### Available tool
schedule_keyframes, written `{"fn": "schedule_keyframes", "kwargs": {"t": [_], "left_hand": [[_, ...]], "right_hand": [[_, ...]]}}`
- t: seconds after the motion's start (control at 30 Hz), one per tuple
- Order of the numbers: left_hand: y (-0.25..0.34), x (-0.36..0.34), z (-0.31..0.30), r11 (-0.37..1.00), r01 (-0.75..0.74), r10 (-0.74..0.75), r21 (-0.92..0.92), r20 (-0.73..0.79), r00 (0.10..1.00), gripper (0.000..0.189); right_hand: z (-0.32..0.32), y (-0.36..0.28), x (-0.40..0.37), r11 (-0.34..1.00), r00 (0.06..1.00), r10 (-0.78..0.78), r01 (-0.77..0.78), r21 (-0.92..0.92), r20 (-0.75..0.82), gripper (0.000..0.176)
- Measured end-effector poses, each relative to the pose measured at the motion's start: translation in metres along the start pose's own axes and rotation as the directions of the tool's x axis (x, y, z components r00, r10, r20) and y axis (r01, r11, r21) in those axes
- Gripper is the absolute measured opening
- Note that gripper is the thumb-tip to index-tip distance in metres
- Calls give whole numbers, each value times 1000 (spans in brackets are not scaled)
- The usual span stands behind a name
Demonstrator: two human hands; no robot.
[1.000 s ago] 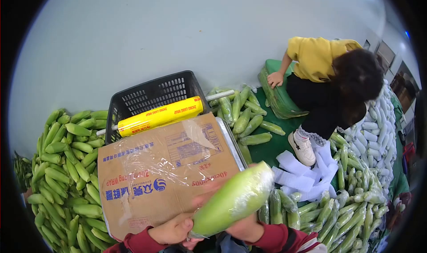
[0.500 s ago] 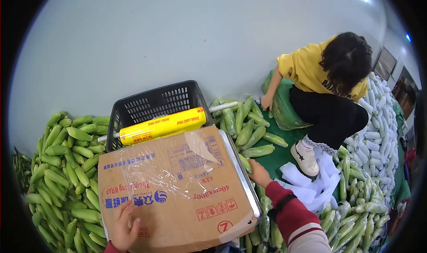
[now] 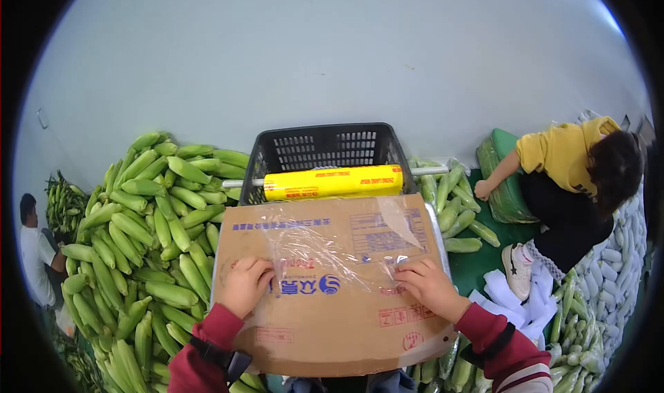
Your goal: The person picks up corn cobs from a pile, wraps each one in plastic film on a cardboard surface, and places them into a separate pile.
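Clear plastic wrap [image 3: 332, 244] runs from the yellow roll [image 3: 335, 181] down over a flat cardboard box panel [image 3: 304, 344] in front of me. My left hand [image 3: 245, 284] is at the left edge of the wrap, fingertips pinched together on it. At the right edge, my right hand [image 3: 430, 288] has its fingers curled and pressed on the wrap. Both hands rest low over the cardboard, palms down. The roll sits on a pale rod [image 3: 432, 170] across the front of a black plastic basket [image 3: 328, 141].
Husked green corn ears [image 3: 159, 227] are heaped at left. Wrapped ears [image 3: 456, 213] lie right of the basket. A person in a yellow top [image 3: 567, 158] sits at right by a green wrapped bundle [image 3: 508, 179] and white sheets [image 3: 515, 296]. Another person [image 3: 38, 262] is far left.
My right hand has let go of an ear of corn at the right and come back over the cardboard. My left hand has closed on the wrap. The view has swung left.
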State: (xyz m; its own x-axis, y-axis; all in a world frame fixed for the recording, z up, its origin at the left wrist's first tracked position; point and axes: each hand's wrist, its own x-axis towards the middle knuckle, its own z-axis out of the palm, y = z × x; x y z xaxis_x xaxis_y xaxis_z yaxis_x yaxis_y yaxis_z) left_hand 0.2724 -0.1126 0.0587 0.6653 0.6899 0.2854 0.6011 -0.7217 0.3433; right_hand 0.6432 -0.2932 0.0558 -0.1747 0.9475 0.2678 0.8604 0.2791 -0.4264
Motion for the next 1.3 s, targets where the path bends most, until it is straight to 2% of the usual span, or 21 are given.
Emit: {"fn": "schedule_keyframes", "kwargs": {"t": [0.13, 0.17, 0.2, 0.27, 0.33, 0.43, 0.47, 0.53, 0.63, 0.7, 0.77, 0.87, 0.93, 0.97, 1.0, 1.03, 1.07, 1.1, 1.17, 1.27, 1.3], "left_hand": [[-9, 2, 4, 982, -78, 41, -174, -204, 978, 10], [-12, -6, 5, 963, -53, -12, -264, -239, 971, 8], [2, -12, -14, 792, 252, -348, -556, -72, 935, 2], [3, -35, -33, 713, 200, -429, -672, -193, 882, 3], [6, -85, -51, 814, 169, -342, -556, -224, 913, 8], [33, -161, -43, 941, 71, -126, -332, -146, 981, 17], [36, -189, -29, 928, 118, -175, -353, -135, 975, 19], [25, -234, -7, 926, 110, -181, -362, -168, 969, 29], [10, -265, 12, 868, 440, -496, -230, -387, 778, 42], [-31, -276, 37, 656, 711, -729, -251, -454, 512, 45], [-75, -329, 98, 498, 844, -862, -198, -13, 506, 76], [-54, -319, 94, 514, 851, -855, 109, 144, 498, 91], [-48, -319, 91, 377, 920, -915, -112, 113, 388, 76], [-61, -341, 105, 454, 841, -888, -295, -65, 456, 69], [-79, -362, 121, 416, 763, -908, -494, -171, 384, 65], [-85, -371, 108, 173, 734, -982, -656, -53, 184, 65], [-65, -349, 74, 55, 400, -995, -915, -17, 99, 65], [-48, -331, 35, -58, 152, -991, -987, 75, 110, 64], [-37, -293, -23, -3, -50, -900, -999, -19, 435, 66], [6, -208, -87, 110, 113, -718, -988, 0, 696, 70], [12, -184, -93, 298, 333, -633, -895, 77, 771, 71]], "right_hand": [[13, 0, 15, 996, 989, -94, 93, -18, -114, 16], [17, -3, 7, 969, 985, 121, -91, 232, -121, 11], [13, -8, -3, 878, 958, 265, -193, 438, -110, 11], [14, -2, -33, 829, 815, 377, -86, 552, -440, 10], [-29, -44, -50, 725, 794, 558, -326, 606, -242, 9], [-15, -52, -110, 734, 820, 544, -363, 573, -177, 13], [-28, -80, -112, 639, 804, 587, -530, 557, 94, 12], [-18, -107, -112, 822, 899, 428, -432, 370, 99, 11], [4, -105, -126, 941, 947, 318, -320, 111, 40, 10], [4, -107, -121, 892, 903, 404, -424, 157, 145, 9], [-2, -106, -108, 938, 923, 330, -344, 42, 197, 10], [13, -101, -107, 949, 948, 309, -313, 44, 79, 2], [7, -101, -108, 934, 936, 339, -347, 80, 95, 3], [5, -104, -105, 932, 934, 342, -351, 91, 98, 3], [5, -106, -105, 928, 932, 348, -357, 102, 101, 4], [5, -104, -108, 904, 913, 390, -404, 141, 118, 5], [7, -102, -113, 874, 892, 431, -451, 182, 138, 5], [6, -103, -117, 838, 867, 473, -498, 223, 160, 5], [-3, -112, -109, 803, 860, 481, -510, 307, 172, 7], [-4, -111, -104, 818, 869, 460, -495, 293, 184, 8], [-6, -113, -100, 821, 865, 461, -500, 274, 198, 8]]}}
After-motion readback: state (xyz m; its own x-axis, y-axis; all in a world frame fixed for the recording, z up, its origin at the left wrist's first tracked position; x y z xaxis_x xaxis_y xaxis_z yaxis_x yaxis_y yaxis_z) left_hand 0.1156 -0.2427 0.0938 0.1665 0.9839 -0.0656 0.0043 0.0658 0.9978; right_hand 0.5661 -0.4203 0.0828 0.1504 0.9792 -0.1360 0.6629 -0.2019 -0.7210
